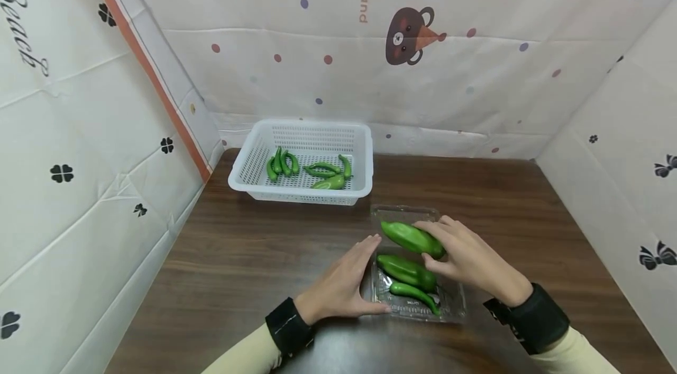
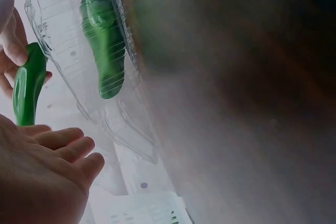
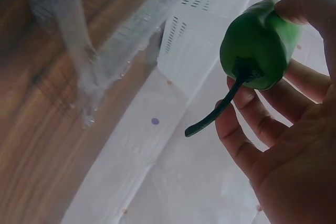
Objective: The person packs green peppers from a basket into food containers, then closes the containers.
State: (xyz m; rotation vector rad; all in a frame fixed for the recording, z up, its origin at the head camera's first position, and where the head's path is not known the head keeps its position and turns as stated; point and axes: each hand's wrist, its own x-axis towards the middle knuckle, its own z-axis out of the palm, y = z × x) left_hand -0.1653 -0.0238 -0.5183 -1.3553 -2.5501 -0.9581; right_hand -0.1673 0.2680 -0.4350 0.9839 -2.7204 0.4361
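Observation:
My right hand [image 1: 465, 253] grips a large green pepper [image 1: 412, 239] by its stem end, holding it above a clear plastic box [image 1: 383, 297]. The right wrist view shows the thumb on one side of this pepper [image 3: 257, 45] and the fingers on the other, its dark curved stem sticking out. Inside the box lie another large green pepper [image 1: 406, 272] and a thin green chili [image 1: 414, 294]. At the box's left side my left hand [image 1: 344, 283] is spread, thumb near the front edge, with nothing in its grasp; its fingers [image 2: 68, 145] look straight or slightly bent in the left wrist view.
A white perforated basket [image 1: 301, 196] stands at the back left of the brown wooden table [image 1: 227, 280], with several small green chilies [image 1: 285, 162] and a larger green pepper [image 1: 329, 183] in it. Printed white cloth [image 1: 296, 80] hangs behind and on both sides.

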